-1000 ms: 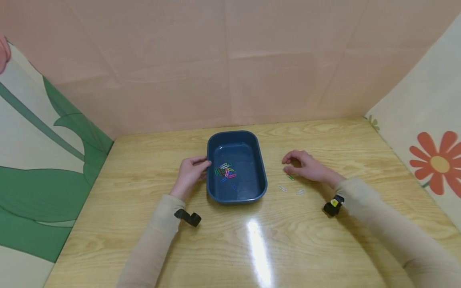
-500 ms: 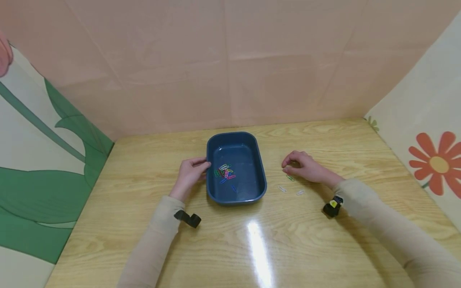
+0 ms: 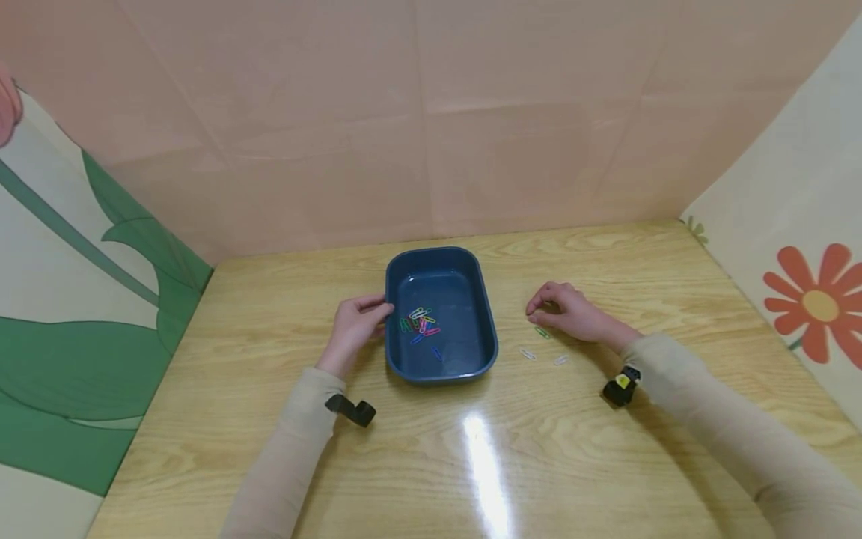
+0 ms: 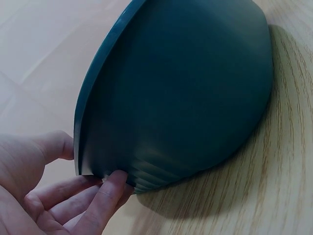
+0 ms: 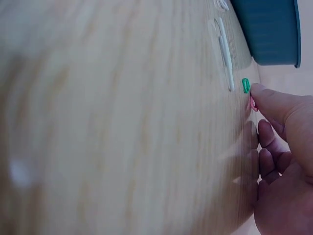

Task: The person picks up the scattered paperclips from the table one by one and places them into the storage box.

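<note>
A deep blue tray (image 3: 465, 314) stands on the table, with several coloured paper clips (image 3: 420, 322) in its left half. My left hand (image 3: 357, 323) grips its left side, thumb at the rim and fingers against the outer wall (image 4: 186, 88). To the right of the tray, my right hand (image 3: 566, 308) is low over the table, thumb and forefinger together. In the right wrist view, a pink paper clip (image 5: 253, 104) shows at the thumb tip, pinched there. A green paper clip (image 3: 542, 332) lies just beside the fingers. Two white paper clips, one left (image 3: 527, 353) and one right (image 3: 562, 360), lie nearer.
The wooden table (image 3: 431, 457) reaches back to a pink cloth backdrop (image 3: 431, 135). Printed panels stand at both sides, a green-leaf one (image 3: 81, 359) on the left and a red-flower one (image 3: 818, 307) on the right.
My right hand has shifted very slightly left, and its thumb and forefinger have drawn together beside the green paper clip. The left hand keeps its grip on the tray.
</note>
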`<state>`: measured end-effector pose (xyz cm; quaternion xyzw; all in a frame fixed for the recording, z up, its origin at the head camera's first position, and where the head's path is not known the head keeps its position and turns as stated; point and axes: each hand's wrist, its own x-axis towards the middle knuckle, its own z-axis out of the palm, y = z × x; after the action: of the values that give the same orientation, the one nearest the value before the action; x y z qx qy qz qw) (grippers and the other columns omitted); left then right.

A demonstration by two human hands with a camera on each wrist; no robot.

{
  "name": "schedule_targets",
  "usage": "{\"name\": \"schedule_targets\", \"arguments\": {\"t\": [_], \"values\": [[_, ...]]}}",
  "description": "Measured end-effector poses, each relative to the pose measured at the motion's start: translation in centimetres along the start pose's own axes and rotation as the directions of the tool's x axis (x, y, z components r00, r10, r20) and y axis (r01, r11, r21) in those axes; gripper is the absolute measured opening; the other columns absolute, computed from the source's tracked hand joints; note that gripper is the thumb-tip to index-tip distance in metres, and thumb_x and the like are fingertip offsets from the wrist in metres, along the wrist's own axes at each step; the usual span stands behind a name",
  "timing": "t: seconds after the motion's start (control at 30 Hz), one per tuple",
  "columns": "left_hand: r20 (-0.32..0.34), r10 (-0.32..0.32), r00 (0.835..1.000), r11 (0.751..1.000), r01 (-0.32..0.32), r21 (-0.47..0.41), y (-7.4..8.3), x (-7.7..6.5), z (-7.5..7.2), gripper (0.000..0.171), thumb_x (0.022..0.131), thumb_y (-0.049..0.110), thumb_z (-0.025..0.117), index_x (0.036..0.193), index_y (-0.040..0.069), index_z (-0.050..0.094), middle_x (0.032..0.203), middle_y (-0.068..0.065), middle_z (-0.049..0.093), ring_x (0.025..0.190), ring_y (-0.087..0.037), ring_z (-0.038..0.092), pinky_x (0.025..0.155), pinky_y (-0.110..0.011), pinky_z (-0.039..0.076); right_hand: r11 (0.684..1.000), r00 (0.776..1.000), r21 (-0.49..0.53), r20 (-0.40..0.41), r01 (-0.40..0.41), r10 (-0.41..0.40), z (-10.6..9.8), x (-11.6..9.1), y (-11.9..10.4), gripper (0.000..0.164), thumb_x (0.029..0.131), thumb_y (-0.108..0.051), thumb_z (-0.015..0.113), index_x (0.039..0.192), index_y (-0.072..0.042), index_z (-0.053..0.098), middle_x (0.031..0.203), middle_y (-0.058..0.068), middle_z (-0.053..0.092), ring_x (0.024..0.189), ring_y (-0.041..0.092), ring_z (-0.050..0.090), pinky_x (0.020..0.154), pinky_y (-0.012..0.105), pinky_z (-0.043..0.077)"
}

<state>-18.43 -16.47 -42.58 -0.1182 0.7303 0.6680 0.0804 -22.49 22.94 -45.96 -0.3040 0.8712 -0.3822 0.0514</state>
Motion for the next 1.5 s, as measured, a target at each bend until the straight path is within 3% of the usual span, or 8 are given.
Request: {"name": "schedule_targets", "arguments": {"t": [0.2,0.4,0.6,0.83,1.03,1.27,1.4,1.5], "values": [[0.000,-0.001,1.000,1.000,0.001,-0.003,-0.1,0.0,0.0,0.035,0.088,0.010,0.067,0.121,0.000,0.063,0.113,-0.017,0.066,0.091,-0.020,0.067,0.078,-0.037,0.057,0.998,0.999,0.045,-0.002,0.037,-0.037,-0.1,0.0,0.3,0.014,0.085,-0.009,0.073,0.097,-0.004,0.066,0.095,0.007,0.066,0.094,0.026,0.056,0.085,0.036,0.043],[-0.001,0.006,1.000,1.000,-0.006,0.009,0.0,-0.1,0.0,0.034,0.088,0.011,0.067,0.120,0.000,0.064,0.112,-0.016,0.067,0.090,-0.020,0.066,0.078,-0.038,0.057,1.000,1.000,0.026,0.010,0.013,-0.014,-0.2,-0.1,0.5,0.009,0.083,-0.010,0.075,0.089,-0.010,0.068,0.093,0.004,0.062,0.091,0.021,0.054,0.083,0.027,0.043],[0.000,0.017,1.000,1.000,-0.017,-0.018,0.0,0.0,0.1,0.035,0.088,0.009,0.067,0.121,-0.002,0.063,0.113,-0.018,0.066,0.090,-0.019,0.066,0.079,-0.038,0.057,0.998,0.998,0.035,0.031,0.053,-0.054,-0.2,0.1,0.7,0.007,0.084,-0.005,0.072,0.086,-0.009,0.067,0.091,0.006,0.060,0.089,0.018,0.054,0.080,0.020,0.045],[0.002,0.030,1.000,0.999,-0.030,-0.035,-0.1,0.0,0.1,0.035,0.088,0.008,0.067,0.121,-0.004,0.062,0.114,-0.020,0.065,0.090,-0.019,0.066,0.078,-0.038,0.057,0.995,0.995,-0.014,0.032,0.100,-0.099,-0.2,0.2,0.8,0.004,0.086,-0.008,0.071,0.084,-0.007,0.067,0.090,0.005,0.059,0.089,0.019,0.052,0.082,0.027,0.042],[0.003,0.018,1.000,0.999,-0.018,-0.032,0.0,-0.1,0.0,0.034,0.088,0.008,0.067,0.120,-0.003,0.063,0.113,-0.019,0.066,0.088,-0.019,0.066,0.079,-0.039,0.057,0.999,0.997,-0.010,0.057,0.048,-0.047,-0.4,0.2,0.4,0.004,0.087,-0.009,0.070,0.086,-0.010,0.066,0.094,0.005,0.060,0.092,0.022,0.052,0.084,0.036,0.040],[0.010,0.017,1.000,1.000,-0.017,-0.027,0.0,-0.1,-0.1,0.033,0.088,0.008,0.066,0.120,-0.002,0.064,0.111,-0.018,0.067,0.087,-0.018,0.066,0.078,-0.040,0.057,0.992,0.991,0.043,0.073,-0.116,0.113,-1.4,0.9,-0.8,0.012,0.094,-0.012,0.061,0.097,-0.001,0.063,0.096,0.011,0.063,0.086,0.023,0.054,0.071,0.025,0.048],[0.008,0.018,1.000,1.000,-0.018,-0.020,0.0,0.0,-0.1,0.033,0.088,0.009,0.067,0.120,-0.001,0.064,0.111,-0.018,0.067,0.087,-0.018,0.066,0.078,-0.039,0.057,0.963,0.974,0.151,0.085,-0.222,0.211,-2.3,2.0,-1.7,0.024,0.096,-0.022,0.059,0.099,0.001,0.063,0.096,0.017,0.065,0.086,0.030,0.059,0.074,0.032,0.052],[0.007,0.018,1.000,1.000,-0.018,-0.017,0.0,0.0,-0.1,0.033,0.088,0.009,0.066,0.120,-0.001,0.064,0.111,-0.017,0.067,0.088,-0.018,0.066,0.079,-0.039,0.057,0.903,0.950,0.294,0.093,-0.314,0.300,-2.6,3.0,-2.7,0.033,0.093,-0.027,0.063,0.104,0.004,0.063,0.099,0.021,0.067,0.092,0.033,0.063,0.081,0.042,0.054]]}}
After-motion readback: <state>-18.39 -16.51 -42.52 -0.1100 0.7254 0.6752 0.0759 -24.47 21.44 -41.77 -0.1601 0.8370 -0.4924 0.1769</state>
